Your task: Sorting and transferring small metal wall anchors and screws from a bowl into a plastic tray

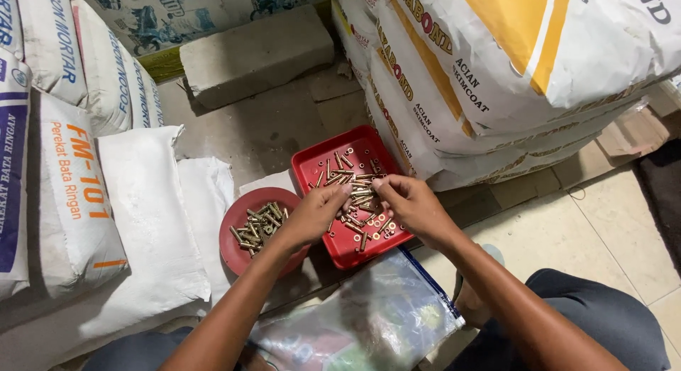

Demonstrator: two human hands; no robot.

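- Brass bolts and washers lie loose in a red square tray on the concrete floor, spread thin so single pieces can be picked out.
- Head view: the left hand and right hand meet over the middle of the tray, fingertips pinched narrow on a small brass piece between them; which hand carries it I cannot tell.
- A round red dish sits just beside the tray on its left and holds a tidy heap of brass bolts, kept apart from the mixed ones, close enough for a short reach.
- A clear plastic bag lies flat near the knees, below the tray.
- The floor is rough grey concrete, giving way to pale tiles at right.
- White cement sacks crowd the left, stacked sacks the right, and a grey block lies behind: a storeroom corner.
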